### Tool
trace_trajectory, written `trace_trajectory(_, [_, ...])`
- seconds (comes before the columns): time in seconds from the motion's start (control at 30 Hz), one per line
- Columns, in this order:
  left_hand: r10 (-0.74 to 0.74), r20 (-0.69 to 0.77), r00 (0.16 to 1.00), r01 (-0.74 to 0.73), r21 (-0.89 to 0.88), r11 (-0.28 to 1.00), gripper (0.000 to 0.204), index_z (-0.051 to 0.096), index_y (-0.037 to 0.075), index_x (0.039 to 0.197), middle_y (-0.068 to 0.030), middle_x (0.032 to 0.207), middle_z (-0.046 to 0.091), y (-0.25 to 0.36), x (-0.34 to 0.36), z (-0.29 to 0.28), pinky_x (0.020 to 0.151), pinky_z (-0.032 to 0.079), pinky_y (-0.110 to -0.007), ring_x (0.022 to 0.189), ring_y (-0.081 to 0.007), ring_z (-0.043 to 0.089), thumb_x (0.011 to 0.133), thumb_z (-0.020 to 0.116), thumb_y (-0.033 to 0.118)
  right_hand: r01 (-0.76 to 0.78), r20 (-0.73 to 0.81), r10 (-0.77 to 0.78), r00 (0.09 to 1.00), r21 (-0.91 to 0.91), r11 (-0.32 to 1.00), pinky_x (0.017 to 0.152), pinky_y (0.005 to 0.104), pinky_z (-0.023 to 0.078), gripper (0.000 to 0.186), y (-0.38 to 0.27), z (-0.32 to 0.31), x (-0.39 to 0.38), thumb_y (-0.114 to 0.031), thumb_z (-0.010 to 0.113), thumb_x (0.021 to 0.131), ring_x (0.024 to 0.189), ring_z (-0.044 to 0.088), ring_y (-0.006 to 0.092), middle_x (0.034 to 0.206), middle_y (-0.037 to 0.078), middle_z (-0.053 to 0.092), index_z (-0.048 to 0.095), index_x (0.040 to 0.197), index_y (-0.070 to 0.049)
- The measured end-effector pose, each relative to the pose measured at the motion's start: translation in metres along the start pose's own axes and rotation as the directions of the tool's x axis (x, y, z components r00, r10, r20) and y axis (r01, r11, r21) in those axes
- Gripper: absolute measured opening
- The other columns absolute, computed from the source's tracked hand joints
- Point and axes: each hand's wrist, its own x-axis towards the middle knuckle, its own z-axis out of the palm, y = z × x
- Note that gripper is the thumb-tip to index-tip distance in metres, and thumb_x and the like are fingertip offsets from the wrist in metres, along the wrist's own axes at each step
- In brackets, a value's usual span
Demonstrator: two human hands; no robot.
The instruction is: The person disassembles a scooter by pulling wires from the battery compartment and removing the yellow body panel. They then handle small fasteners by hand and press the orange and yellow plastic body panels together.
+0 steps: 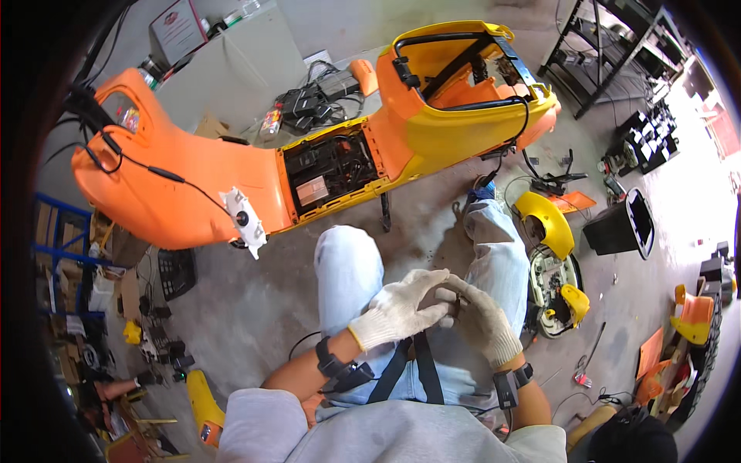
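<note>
Both hands wear whitish knitted work gloves and meet above my lap. My left hand (401, 307) points right, its fingers bent and pressed against the right hand's fingers. My right hand (488, 320) curls over from the other side. A small dark spot shows between the fingertips; what they hold, if anything, is too small to make out. Beyond my knees stands an orange and yellow scooter body (201, 181) with an open floor compartment (328, 170) full of dark parts and wires. A white bracket (245, 220) hangs by a cable at its front side.
Yellow panels (546, 220), a pale scooter shell (552, 289), a black bin (621, 224) and a screwdriver-like tool (590, 355) lie to my right. A yellow part (204, 405) is near my left elbow. Another person's arm (120, 388) reaches in at lower left, beside blue shelving (73, 255).
</note>
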Motion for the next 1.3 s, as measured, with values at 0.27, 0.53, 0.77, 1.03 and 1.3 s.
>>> trace_trajectory(0.27, [0.096, 0.296, 0.950, -0.010, -0.279, 0.960, 0.049, 0.056, 0.011, 0.126, -0.0097, 0.108, 0.066, 0.003, 0.027, 0.002, 0.088, 0.051, -0.032, 0.098, -0.0211, 0.065, 0.079, 0.066, 0.021, 0.041, 0.083, -0.054, 0.995, 0.152, 0.988, 0.098, 0.0378, 0.044, 0.062, 0.005, -0.019, 0.004, -0.047, 0.053, 0.096, 0.120, 0.052, 0.0284, 0.130, 0.016, 0.053, 0.042, 0.137, -0.002])
trace_trajectory(0.53, [0.089, 0.182, 0.979, -0.081, -0.055, 0.995, 0.050, 0.055, 0.016, 0.132, -0.0112, 0.116, 0.062, -0.018, 0.025, 0.021, 0.090, 0.051, -0.035, 0.103, -0.0266, 0.065, 0.083, 0.063, 0.026, 0.017, 0.033, -0.024, 0.999, 0.202, 0.979, 0.097, 0.0372, 0.044, 0.061, 0.007, -0.032, 0.003, -0.049, 0.049, 0.098, 0.117, 0.054, 0.0268, 0.132, 0.013, 0.053, 0.039, 0.142, -0.008])
trace_trajectory(0.77, [0.156, 0.139, 0.978, -0.150, -0.055, 0.987, 0.042, 0.060, 0.019, 0.127, -0.0091, 0.121, 0.060, -0.015, 0.026, 0.022, 0.094, 0.050, -0.035, 0.107, -0.0273, 0.063, 0.085, 0.060, 0.026, 0.018, -0.019, -0.015, 1.000, 0.205, 0.979, 0.093, 0.0363, 0.045, 0.059, 0.010, -0.029, 0.007, -0.049, 0.048, 0.098, 0.113, 0.054, 0.0225, 0.128, 0.006, 0.055, 0.041, 0.142, -0.010])
trace_trajectory(1.03, [0.178, 0.164, 0.970, -0.180, 0.001, 0.984, 0.038, 0.062, 0.015, 0.121, -0.0079, 0.119, 0.060, -0.022, 0.027, 0.024, 0.093, 0.050, -0.034, 0.108, -0.0254, 0.062, 0.083, 0.063, 0.021, -0.004, 0.002, 0.004, 1.000, 0.241, 0.971, 0.098, 0.0379, 0.043, 0.061, 0.015, -0.035, 0.010, -0.050, 0.052, 0.096, 0.114, 0.055, 0.0231, 0.130, 0.007, 0.057, 0.046, 0.140, -0.009])
trace_trajectory(1.3, [-0.057, 0.090, 0.994, 0.069, -0.137, 0.988, 0.013, 0.061, 0.002, 0.101, -0.0128, 0.092, 0.068, -0.018, 0.030, 0.032, 0.074, 0.057, -0.032, 0.085, -0.0209, 0.070, 0.089, 0.061, 0.008, 0.008, -0.001, -0.008, 1.000, 0.285, 0.959, 0.089, 0.0373, 0.048, 0.057, 0.010, -0.027, 0.007, -0.046, 0.054, 0.097, 0.106, 0.058, 0.0239, 0.125, 0.010, 0.057, 0.047, 0.137, -0.005])
